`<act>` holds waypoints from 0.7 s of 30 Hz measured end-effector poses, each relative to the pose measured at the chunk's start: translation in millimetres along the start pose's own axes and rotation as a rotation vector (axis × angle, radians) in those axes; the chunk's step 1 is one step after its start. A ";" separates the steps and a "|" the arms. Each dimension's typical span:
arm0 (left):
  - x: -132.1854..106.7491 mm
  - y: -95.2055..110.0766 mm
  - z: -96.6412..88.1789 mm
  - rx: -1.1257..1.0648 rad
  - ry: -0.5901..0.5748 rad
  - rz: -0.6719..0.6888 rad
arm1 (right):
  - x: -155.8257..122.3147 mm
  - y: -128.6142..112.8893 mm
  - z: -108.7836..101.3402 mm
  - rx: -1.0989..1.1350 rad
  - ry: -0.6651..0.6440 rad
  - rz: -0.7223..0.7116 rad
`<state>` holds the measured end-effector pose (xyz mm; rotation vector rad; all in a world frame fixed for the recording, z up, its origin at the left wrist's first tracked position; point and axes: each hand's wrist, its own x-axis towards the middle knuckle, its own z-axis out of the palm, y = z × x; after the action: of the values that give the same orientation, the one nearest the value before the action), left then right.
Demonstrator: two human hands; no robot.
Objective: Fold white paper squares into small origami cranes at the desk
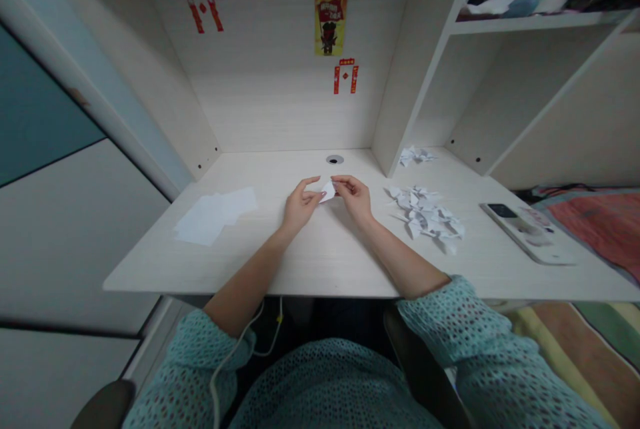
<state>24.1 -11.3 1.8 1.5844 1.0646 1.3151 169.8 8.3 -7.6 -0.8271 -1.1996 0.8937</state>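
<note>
Between my two hands, a small folded piece of white paper (328, 191) is held just above the middle of the desk. My left hand (300, 204) pinches its lower left side between thumb and finger, with the index finger raised. At the paper's upper right, my right hand (354, 195) grips it with thumb and fingertips. Flat white paper sheets (215, 215) lie spread in an overlapping pile to the left. On the right is a heap of folded white paper pieces (425, 215), and a smaller cluster of folded paper (417, 156) lies behind it.
The white desk (320, 269) has a round cable hole (335, 159) near its back panel. A phone-shaped white object (527, 234) lies at the right. An upright divider (425, 62) rises behind the paper heap. A white cable (235, 349) hangs by my left sleeve.
</note>
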 end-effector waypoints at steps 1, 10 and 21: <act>1.2 0.5 -0.4 -0.056 0.021 -0.022 | -0.3 -1.2 0.2 0.000 0.002 0.006; 3.7 8.5 -5.4 -0.198 0.143 -0.068 | -4.5 -8.8 1.2 -0.090 -0.176 -0.114; 5.7 4.5 -7.7 -0.269 0.127 -0.155 | -3.8 -12.4 -3.9 -0.244 -0.345 -0.111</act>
<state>17.6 -6.8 8.8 1.2110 1.0166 1.4019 174.9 -0.6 1.3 -0.8100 -1.6653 0.8300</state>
